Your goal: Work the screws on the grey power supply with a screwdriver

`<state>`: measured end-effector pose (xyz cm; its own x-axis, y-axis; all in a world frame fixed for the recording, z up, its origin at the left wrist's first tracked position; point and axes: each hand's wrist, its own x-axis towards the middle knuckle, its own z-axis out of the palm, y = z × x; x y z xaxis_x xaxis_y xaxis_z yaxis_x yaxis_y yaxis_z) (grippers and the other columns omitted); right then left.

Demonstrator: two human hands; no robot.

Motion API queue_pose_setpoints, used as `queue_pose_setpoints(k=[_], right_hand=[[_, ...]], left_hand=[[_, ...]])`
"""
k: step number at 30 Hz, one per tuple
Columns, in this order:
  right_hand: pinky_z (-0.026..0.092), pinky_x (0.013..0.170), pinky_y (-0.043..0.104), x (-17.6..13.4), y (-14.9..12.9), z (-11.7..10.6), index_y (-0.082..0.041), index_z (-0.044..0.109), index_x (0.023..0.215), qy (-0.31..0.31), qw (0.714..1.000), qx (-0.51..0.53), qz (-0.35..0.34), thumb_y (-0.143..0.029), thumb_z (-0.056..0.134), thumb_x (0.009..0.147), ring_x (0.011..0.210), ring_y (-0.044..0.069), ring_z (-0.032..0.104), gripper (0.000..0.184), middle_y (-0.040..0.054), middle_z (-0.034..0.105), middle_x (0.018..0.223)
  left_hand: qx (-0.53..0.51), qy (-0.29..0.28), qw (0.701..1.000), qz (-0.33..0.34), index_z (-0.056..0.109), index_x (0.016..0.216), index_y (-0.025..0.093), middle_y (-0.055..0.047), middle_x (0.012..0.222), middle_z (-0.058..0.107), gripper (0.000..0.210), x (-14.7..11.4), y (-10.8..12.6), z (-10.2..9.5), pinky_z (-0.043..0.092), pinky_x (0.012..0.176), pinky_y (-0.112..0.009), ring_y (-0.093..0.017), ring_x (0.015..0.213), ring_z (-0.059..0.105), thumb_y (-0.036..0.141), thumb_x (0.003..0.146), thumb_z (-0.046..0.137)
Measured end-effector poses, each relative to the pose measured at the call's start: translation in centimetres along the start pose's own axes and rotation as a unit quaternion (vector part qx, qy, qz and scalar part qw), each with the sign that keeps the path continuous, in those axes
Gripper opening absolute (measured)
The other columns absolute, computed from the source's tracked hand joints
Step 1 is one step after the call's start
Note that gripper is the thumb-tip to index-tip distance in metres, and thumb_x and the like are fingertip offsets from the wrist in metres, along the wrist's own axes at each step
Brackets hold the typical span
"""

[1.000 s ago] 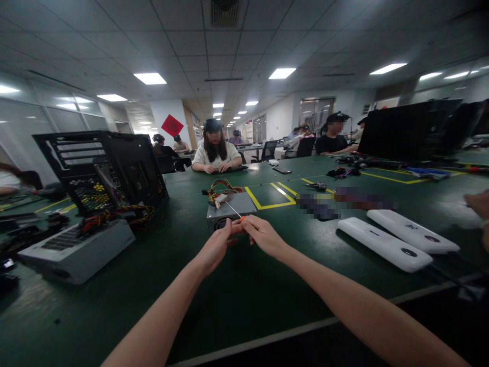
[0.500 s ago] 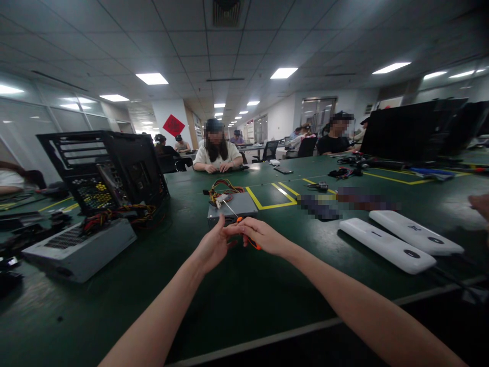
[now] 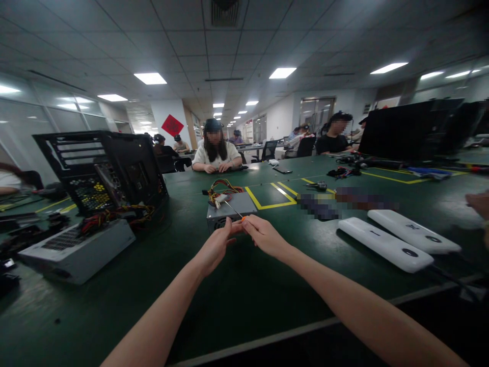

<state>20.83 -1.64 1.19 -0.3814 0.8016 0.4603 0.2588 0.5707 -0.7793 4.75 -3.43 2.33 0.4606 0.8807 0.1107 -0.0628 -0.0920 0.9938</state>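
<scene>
- Centrally, over the dark green tabletop, the right hand is curled around a slim screwdriver with an orange handle and a thin metal shaft; thumb and fingers are closed on the handle, of which only a small orange bit shows.
- Opposite it, the left hand has its thumb pointing up and its fingers reaching toward the right hand's fingertips; whether those fingers pinch the screwdriver, I cannot tell.
- From the hands, the shaft slants up and to the left, its far end before a white plastic connector; contact between the two cannot be made out.
- Just beyond the hands sits a small grey metal box with a round fan grille, its near side partly covered by the fingers. A bundle of yellow, red and black cables lies on top of it.
- Right of that box, yellow tape lines mark the tabletop.
- Farther left stands an open black metal computer case, with a larger grey metal box with a slotted top in front of it.
- On the right, two long white rounded devices lie side by side.
- Across the table, a person in a white top sits with both hands on the surface.
</scene>
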Motion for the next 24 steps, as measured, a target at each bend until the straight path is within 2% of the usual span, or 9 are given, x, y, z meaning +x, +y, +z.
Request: queue_pose_setpoints(k=[5, 7, 9, 12, 14, 16, 19, 21, 24], right_hand=[[0.036, 0.037, 0.018, 0.2, -0.3, 0.6, -0.016, 0.055, 0.078, -0.001, 0.997, 0.044, 0.056, -0.054, 0.031, 0.087, 0.046, 0.008, 0.043, 0.046, -0.0029, 0.042, 0.06], [0.036, 0.036, 0.019, 0.5, -0.3, 0.8, -0.015, 0.053, 0.072, -0.006, 0.996, 0.057, 0.07, -0.056, 0.027, 0.087, 0.042, 0.008, 0.043, 0.051, -0.0017, 0.046, 0.057], [0.038, 0.036, 0.021, 0.7, -0.2, 0.7, -0.015, 0.052, 0.069, 0.009, 0.996, 0.061, 0.072, -0.054, 0.022, 0.088, 0.041, 0.009, 0.044, 0.053, -0.0002, 0.049, 0.057], [0.042, 0.046, 0.023, 0.9, -0.1, -0.3, -0.016, 0.056, 0.079, 0.07, 0.995, 0.043, 0.049, -0.046, 0.03, 0.088, 0.051, 0.01, 0.051, 0.041, 0.0019, 0.054, 0.068], [0.045, 0.061, 0.026, 0.9, -0.1, -1.3, -0.018, 0.058, 0.089, 0.114, 0.993, 0.02, 0.021, -0.037, 0.047, 0.082, 0.072, 0.014, 0.056, 0.023, 0.0039, 0.058, 0.087], [0.043, 0.073, 0.027, 0.7, -0.1, -2.1, -0.021, 0.06, 0.095, 0.142, 0.99, 0.002, -0.001, -0.03, 0.05, 0.081, 0.087, 0.016, 0.055, 0.019, 0.0039, 0.057, 0.099], [0.043, 0.064, 0.025, 0.4, -0.3, -2.4, -0.024, 0.054, 0.111, 0.152, 0.988, -0.015, -0.01, -0.029, 0.048, 0.083, 0.073, 0.013, 0.056, 0.028, 0.0007, 0.058, 0.081], [0.04, 0.051, 0.021, 0.3, -0.4, -2.2, -0.024, 0.046, 0.117, 0.146, 0.989, -0.001, 0.013, -0.032, 0.049, 0.083, 0.055, 0.011, 0.052, 0.035, -0.0031, 0.055, 0.066], [0.031, 0.037, 0.019, 0.5, -0.4, -1.7, -0.018, 0.05, 0.1, 0.125, 0.989, 0.038, 0.064, -0.042, 0.052, 0.081, 0.038, 0.008, 0.042, 0.03, -0.0064, 0.05, 0.051]], left_hand=[[0.036, -0.003, 0.999, 0.022, 0.066, 0.101, 0.017, -0.007, 0.127, 0.05, 0.056, -0.2, 0.2, 0.3, 0.026, 0.098, -0.038, -0.024, 0.119, 0.038, 0.056, 0.086, 0.028], [0.014, -0.006, 1.0, 0.009, 0.067, 0.094, 0.015, -0.009, 0.12, 0.055, 0.059, -0.2, 0.4, 0.3, 0.031, 0.094, -0.037, -0.024, 0.113, 0.043, 0.057, 0.085, 0.028], [0.003, 0.001, 1.0, 0.0, 0.067, 0.093, 0.014, -0.01, 0.109, 0.059, 0.053, -0.1, 0.4, -0.1, 0.035, 0.086, -0.033, -0.022, 0.103, 0.048, 0.056, 0.082, 0.038], [0.059, 0.086, 0.994, 0.029, 0.064, 0.084, 0.015, -0.003, 0.081, 0.062, 0.036, 0.4, 0.1, -1.5, 0.037, 0.07, -0.025, -0.014, 0.076, 0.053, 0.046, 0.068, 0.064], [0.124, 0.145, 0.98, 0.057, 0.058, 0.064, 0.014, 0.002, 0.059, 0.054, 0.034, 0.9, -0.2, -2.6, 0.033, 0.059, -0.021, -0.009, 0.058, 0.046, 0.047, 0.066, 0.064], [0.17, 0.184, 0.966, 0.062, 0.047, 0.05, 0.016, 0.005, 0.046, 0.043, 0.044, 1.2, -0.7, -3.4, 0.028, 0.051, -0.021, -0.008, 0.047, 0.038, 0.053, 0.073, 0.053], [0.212, 0.193, 0.957, 0.042, 0.041, 0.044, 0.017, 0.005, 0.039, 0.037, 0.05, 1.5, -1.2, -3.9, 0.023, 0.045, -0.022, -0.007, 0.04, 0.031, 0.054, 0.078, 0.044], [0.197, 0.181, 0.963, 0.04, 0.05, 0.051, 0.016, 0.006, 0.039, 0.04, 0.043, 1.6, -1.3, -3.7, 0.025, 0.044, -0.021, -0.007, 0.039, 0.034, 0.048, 0.078, 0.048], [0.067, 0.143, 0.987, 0.032, 0.062, 0.081, 0.013, 0.002, 0.055, 0.058, 0.02, 1.4, -1.1, -3.0, 0.039, 0.055, -0.02, -0.009, 0.051, 0.051, 0.031, 0.079, 0.055]])
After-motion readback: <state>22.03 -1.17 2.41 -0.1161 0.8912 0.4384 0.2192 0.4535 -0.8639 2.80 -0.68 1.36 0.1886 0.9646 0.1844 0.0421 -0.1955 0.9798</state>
